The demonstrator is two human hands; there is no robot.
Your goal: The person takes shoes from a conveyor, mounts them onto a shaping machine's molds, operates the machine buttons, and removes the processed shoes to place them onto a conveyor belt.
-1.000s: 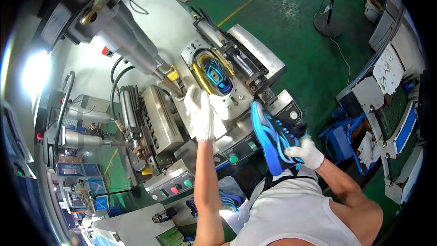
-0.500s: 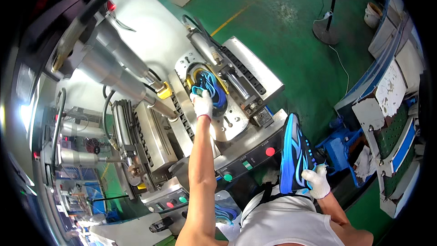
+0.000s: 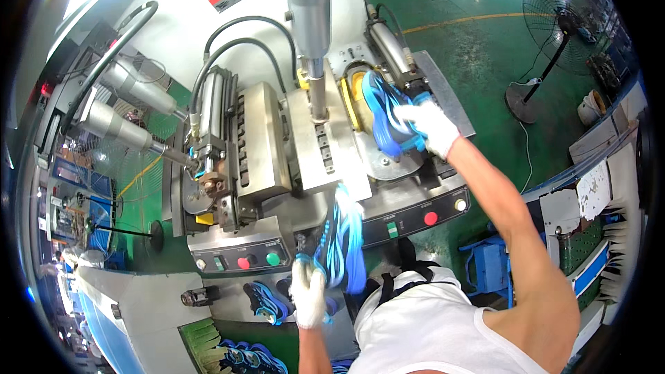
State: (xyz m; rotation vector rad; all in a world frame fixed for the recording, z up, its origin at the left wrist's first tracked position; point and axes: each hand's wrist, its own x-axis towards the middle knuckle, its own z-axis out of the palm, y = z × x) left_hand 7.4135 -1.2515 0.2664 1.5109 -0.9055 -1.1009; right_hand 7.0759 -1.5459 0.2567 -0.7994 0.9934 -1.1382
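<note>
My left hand [image 3: 308, 298], in a white glove, is closed on the heel end of a blue and black sneaker [image 3: 341, 242]. That sneaker hangs in front of the machine's front panel, toe pointing away from me, slightly blurred. Further right, my gloved right hand [image 3: 431, 128] grips a second blue and black sneaker [image 3: 379, 114] by its heel. It is tilted above the yellow-edged mould [image 3: 352, 105] of the press's right station. Whether its sole touches the mould I cannot tell.
Control panels with coloured buttons [image 3: 431, 218] line the machine's front. A vertical metal cylinder [image 3: 315, 34] stands over the middle. More sneakers [image 3: 265, 303] lie on a shelf below left. A blue stool [image 3: 487, 263] stands at right, a floor fan [image 3: 523, 100] beyond.
My left hand has drawn a sneaker out of the right station and back toward me. My right hand has brought another sneaker from the right side over that mould. The view has turned.
</note>
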